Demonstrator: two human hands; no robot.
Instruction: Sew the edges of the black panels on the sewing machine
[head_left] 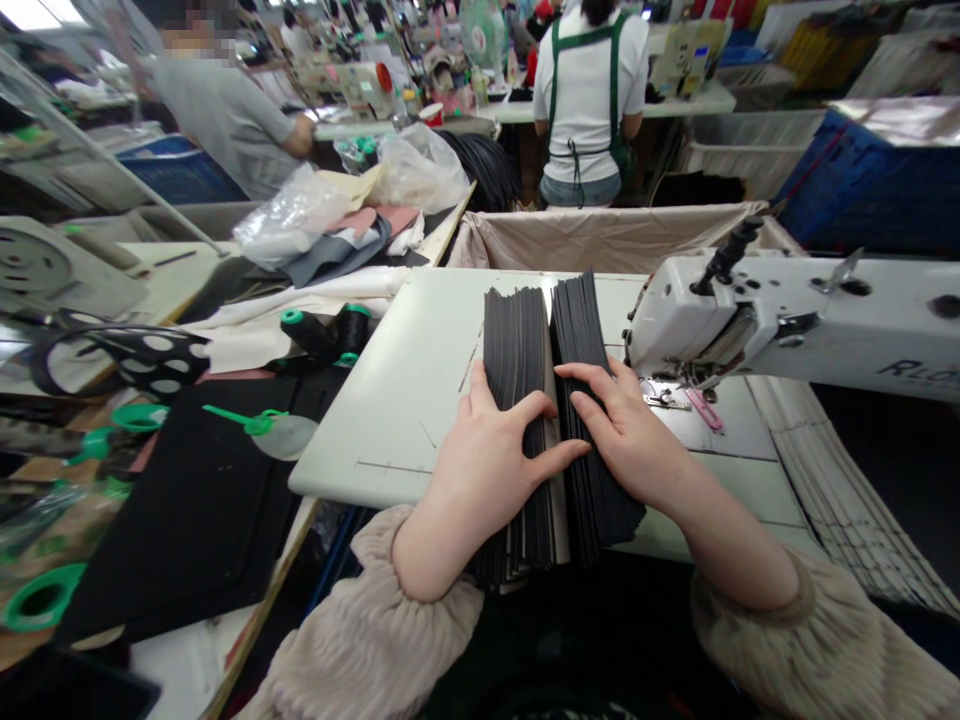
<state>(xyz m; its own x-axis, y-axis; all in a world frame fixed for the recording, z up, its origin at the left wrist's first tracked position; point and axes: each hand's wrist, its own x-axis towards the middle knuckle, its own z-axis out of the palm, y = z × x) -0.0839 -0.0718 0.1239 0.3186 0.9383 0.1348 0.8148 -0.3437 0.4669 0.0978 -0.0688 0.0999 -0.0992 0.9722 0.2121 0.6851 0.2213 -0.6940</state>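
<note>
Two stacks of thin dark strips stand on edge side by side on the pale sewing table [405, 370], their near ends reaching past its front edge. Around the left stack [516, 340] my left hand [487, 455] is closed, its thumb stretched across toward the right stack. My right hand [630, 430] lies on the right stack [579, 320], fingers bent over its top and side. A narrow gap parts the stacks at the far end. Just right of my right hand is the head of a white sewing machine [675, 320].
Black thread spools [352, 335], a black sheet [187, 500] and polka-dot scissors handles [142, 360] lie on the left. A cloth-lined bin [600, 238] stands behind the table. Two people work farther back. A pink clip [705, 410] lies under the machine.
</note>
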